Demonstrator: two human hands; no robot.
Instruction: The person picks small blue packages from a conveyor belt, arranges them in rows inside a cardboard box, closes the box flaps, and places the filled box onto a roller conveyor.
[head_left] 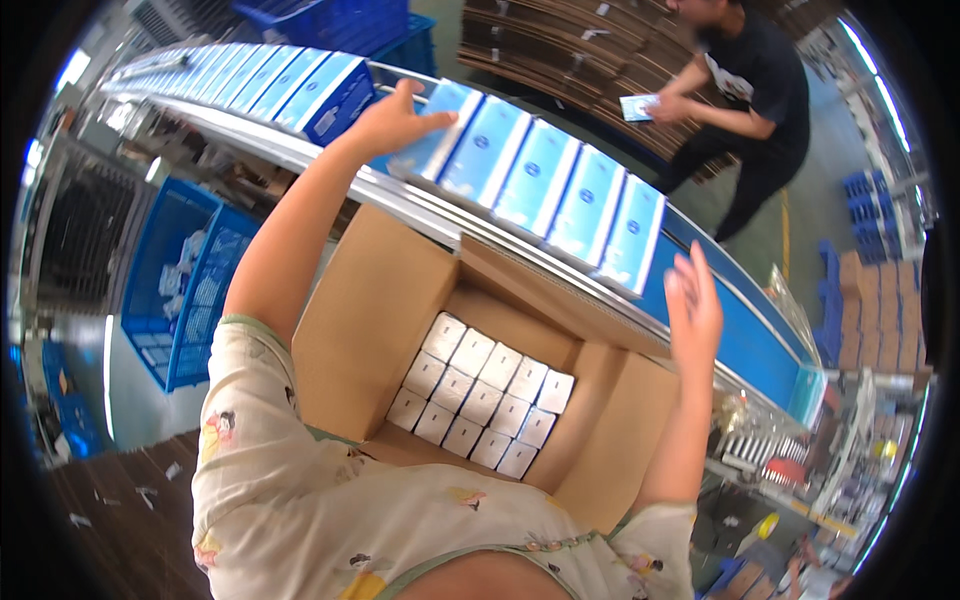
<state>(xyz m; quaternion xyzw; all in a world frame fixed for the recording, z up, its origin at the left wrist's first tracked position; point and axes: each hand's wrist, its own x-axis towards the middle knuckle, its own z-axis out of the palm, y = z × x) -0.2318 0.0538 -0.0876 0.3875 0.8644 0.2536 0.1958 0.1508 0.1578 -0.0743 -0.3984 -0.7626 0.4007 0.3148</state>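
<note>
A row of several blue-and-white packs [536,182] stands close together on a blue conveyor belt [745,335]. At the row's left end my left hand [398,122] is spread, its thumb over the nearest pack; whether it presses on the pack I cannot tell. Beyond the row's right end, my right hand [693,305] is held up with its fingers apart and nothing in it. Below the belt an open cardboard carton [350,330] has its flaps folded out. Inside sit several packs with white ends [482,402], lined up in rows on one side.
More packs [275,85] queue along the belt to the far left. Blue crates stand behind the belt [325,25] and at the left [150,290]. Past the belt, a person [750,95] holds a small pack beside stacked flat cardboard [560,75]. Cartons [880,310] are piled at right.
</note>
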